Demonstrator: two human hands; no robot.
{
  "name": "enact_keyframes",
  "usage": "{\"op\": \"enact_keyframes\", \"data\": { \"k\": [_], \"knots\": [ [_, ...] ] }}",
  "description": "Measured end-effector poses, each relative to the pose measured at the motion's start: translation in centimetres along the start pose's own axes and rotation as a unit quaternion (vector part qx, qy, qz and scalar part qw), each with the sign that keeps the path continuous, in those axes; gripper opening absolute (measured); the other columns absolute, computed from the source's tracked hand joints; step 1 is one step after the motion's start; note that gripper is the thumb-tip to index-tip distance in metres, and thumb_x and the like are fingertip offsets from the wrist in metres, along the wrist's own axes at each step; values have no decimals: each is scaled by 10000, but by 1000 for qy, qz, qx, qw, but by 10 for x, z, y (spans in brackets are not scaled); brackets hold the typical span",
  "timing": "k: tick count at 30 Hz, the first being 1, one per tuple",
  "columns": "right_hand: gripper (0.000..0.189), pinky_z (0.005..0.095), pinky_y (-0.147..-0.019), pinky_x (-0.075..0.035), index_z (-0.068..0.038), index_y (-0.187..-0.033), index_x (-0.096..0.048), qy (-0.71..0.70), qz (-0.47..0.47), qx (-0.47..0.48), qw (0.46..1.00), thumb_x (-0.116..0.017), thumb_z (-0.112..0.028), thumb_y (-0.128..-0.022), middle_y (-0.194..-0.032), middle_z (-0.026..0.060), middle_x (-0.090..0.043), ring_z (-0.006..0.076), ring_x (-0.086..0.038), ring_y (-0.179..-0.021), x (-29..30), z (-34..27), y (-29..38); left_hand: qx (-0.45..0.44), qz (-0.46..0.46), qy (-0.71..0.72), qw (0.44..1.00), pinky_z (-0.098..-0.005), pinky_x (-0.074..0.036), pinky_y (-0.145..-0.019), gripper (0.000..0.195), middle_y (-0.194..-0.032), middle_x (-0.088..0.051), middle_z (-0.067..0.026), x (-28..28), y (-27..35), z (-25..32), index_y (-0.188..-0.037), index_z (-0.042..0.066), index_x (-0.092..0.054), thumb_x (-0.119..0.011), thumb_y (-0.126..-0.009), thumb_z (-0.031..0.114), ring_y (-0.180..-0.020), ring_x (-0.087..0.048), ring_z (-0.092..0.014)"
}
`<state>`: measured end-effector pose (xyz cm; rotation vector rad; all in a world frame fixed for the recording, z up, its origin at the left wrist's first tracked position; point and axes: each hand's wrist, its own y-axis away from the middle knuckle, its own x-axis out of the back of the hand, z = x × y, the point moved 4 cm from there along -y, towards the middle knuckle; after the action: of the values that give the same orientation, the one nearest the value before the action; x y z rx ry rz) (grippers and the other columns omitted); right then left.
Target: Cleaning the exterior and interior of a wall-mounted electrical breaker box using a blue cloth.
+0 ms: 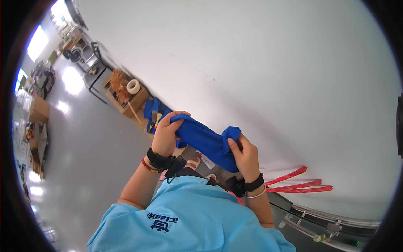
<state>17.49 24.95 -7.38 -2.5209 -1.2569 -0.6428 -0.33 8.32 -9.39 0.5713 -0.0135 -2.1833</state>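
A folded blue cloth stretches between my two hands, in front of my body. My left hand pinches its left end between thumb and fingers. My right hand grips the bunched right end, thumb on top. Some of the fingers lie hidden behind the fabric. Below and behind my left hand, more blue cloth lies on a low wooden surface. A scraper and a brush with a pale yellow handle rest on that cloth.
A cardboard box holds a brown feather duster and a roll of tape. A white wall rises ahead. Red long-sleeved tools stick out at right, near a metal-railed glass panel. Cartons stand at far left.
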Motion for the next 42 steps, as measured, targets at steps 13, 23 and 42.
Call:
{"op": "enact_keyframes", "data": {
  "k": [13, 23, 42],
  "knots": [
    [379, 468, -596, -461, -19, -709, -631, 90, -30, -54, 994, -544, -279, -970, -667, 187, -624, 394, -620, -676, -23, 70, 14, -5, 89, -317, 944, -261, -427, -972, 507, -1273, -549, -80, 44, 19, -29, -1399, 61, -486, -484, -917, -95, -1118, -531, -152],
    [299, 440, -682, -506, 11, -826, -678, 255, 39, -18, 966, -593, -255, -935, -897, 218, -693, 395, -647, -812, -52, 92, 26, 131, -86, -296, 942, -333, -515, -812, 315, -1091, -676, -129, 86, -26, -62, -1142, 29, -663, -534, -874, -73, -965, -654, -244],
    [205, 228, -810, -393, 40, -893, -655, -345, 272, -119, 890, -571, -144, -929, -1164, 39, -627, 70, -490, -840, -37, 127, 94, 58, -419, -533, 733, -354, -514, -870, 427, -1187, -606, -149, 68, -18, -60, -1200, 42, -598, -729, -794, 35, -978, -648, -275]
  ]
}}
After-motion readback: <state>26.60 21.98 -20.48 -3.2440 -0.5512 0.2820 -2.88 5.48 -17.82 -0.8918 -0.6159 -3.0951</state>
